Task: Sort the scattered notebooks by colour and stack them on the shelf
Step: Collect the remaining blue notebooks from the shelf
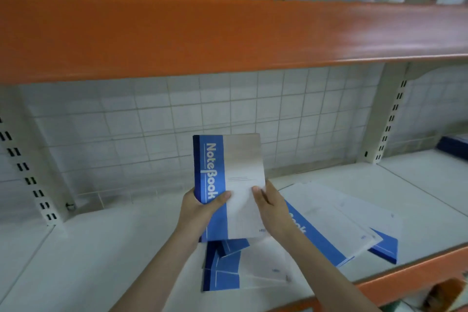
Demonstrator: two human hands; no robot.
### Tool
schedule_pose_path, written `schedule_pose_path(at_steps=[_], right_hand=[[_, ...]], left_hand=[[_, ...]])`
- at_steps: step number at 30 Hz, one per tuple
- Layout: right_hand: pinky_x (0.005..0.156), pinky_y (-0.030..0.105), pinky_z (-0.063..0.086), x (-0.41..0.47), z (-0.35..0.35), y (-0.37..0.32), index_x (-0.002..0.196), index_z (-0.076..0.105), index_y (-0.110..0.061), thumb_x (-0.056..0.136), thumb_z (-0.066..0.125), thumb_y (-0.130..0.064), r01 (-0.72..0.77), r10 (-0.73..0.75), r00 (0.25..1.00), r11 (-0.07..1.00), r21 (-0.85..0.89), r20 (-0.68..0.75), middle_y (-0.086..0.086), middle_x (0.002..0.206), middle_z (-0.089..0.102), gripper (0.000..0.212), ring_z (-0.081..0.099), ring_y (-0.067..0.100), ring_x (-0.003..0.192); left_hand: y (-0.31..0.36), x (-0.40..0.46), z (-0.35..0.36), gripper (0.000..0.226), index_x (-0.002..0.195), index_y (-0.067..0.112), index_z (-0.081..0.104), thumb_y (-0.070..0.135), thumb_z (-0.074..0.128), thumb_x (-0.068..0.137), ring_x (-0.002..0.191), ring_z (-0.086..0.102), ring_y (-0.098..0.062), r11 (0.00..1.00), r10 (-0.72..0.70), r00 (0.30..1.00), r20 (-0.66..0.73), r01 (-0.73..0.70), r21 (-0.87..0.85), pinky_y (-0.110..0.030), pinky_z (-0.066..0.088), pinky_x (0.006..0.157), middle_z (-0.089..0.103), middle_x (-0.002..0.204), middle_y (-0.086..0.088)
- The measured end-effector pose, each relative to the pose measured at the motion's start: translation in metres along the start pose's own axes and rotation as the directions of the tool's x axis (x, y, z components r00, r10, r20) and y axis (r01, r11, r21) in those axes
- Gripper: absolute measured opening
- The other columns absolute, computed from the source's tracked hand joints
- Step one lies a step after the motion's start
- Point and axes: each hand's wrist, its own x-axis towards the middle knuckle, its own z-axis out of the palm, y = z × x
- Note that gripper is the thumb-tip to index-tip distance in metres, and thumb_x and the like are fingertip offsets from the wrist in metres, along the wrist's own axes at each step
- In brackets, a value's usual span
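A blue-and-white notebook (240,172) is held upright above the white shelf (101,248), its cover facing me. My left hand (202,206) grips its blue spine edge, thumb across the cover. My right hand (272,206) holds the right edge, thumb on the white part. Beneath my hands lie more blue-and-white notebooks (229,267) in a loose pile. Other notebooks (336,225) lie fanned out at an angle to the right.
An orange shelf beam (228,33) runs overhead, close above the held notebook. The orange front edge (417,271) of the lower shelf is at the right. Slotted uprights (387,119) stand at both sides. A dark blue stack (453,144) sits on the far-right bay.
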Motion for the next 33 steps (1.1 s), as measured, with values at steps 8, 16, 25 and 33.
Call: schedule_pose_path(at_steps=[8, 16, 25, 33], right_hand=[[0.061, 0.027, 0.038, -0.004, -0.077, 0.010, 0.098, 0.048, -0.008, 0.100, 0.036, -0.028, -0.340, 0.341, 0.939, 0.940, 0.036, -0.038, 0.010, 0.093, 0.052, 0.023, 0.049, 0.021, 0.078], [0.073, 0.029, 0.040, -0.037, -0.192, 0.023, 0.122, 0.043, -0.005, 0.099, 0.041, -0.034, -0.457, 0.445, 0.859, 0.890, 0.012, -0.253, 0.004, 0.096, 0.049, 0.037, 0.047, 0.020, 0.085], [0.058, 0.025, 0.037, -0.092, -0.329, 0.047, 0.091, 0.050, -0.012, 0.086, 0.056, -0.034, -0.475, 0.529, 0.749, 0.848, 0.234, -0.398, 0.007, 0.086, 0.051, 0.023, 0.050, 0.020, 0.073], [0.046, 0.021, 0.022, -0.135, -0.439, 0.080, 0.066, 0.036, -0.016, 0.092, 0.045, -0.005, -0.467, 0.505, 0.699, 0.858, 0.213, -0.506, 0.006, 0.066, 0.036, 0.030, 0.033, 0.014, 0.056]], left_hand=[[0.005, 0.005, 0.067, 0.019, 0.106, 0.020, 0.047, 0.034, 0.035, 0.102, 0.093, 0.054, -0.017, 0.960, -0.155, 0.985, 0.074, 0.133, 0.247, -0.028, 0.042, 0.079, 0.056, 0.103, 0.003], [0.010, -0.023, 0.187, 0.019, 0.095, 0.015, 0.051, 0.028, 0.039, 0.101, 0.076, 0.063, -0.022, 0.948, -0.293, 0.930, 0.221, 0.253, 0.191, -0.028, 0.047, 0.058, 0.064, 0.092, -0.007], [0.009, -0.072, 0.338, 0.020, 0.091, 0.012, 0.051, 0.024, 0.040, 0.102, 0.069, 0.061, -0.020, 0.932, -0.358, 0.830, 0.429, 0.285, 0.226, -0.026, 0.043, 0.053, 0.062, 0.083, -0.007], [-0.008, -0.118, 0.454, 0.027, 0.111, 0.007, 0.054, 0.028, 0.039, 0.102, 0.076, 0.064, -0.022, 0.914, -0.405, 0.718, 0.566, 0.309, 0.263, -0.027, 0.047, 0.058, 0.067, 0.096, -0.009]])
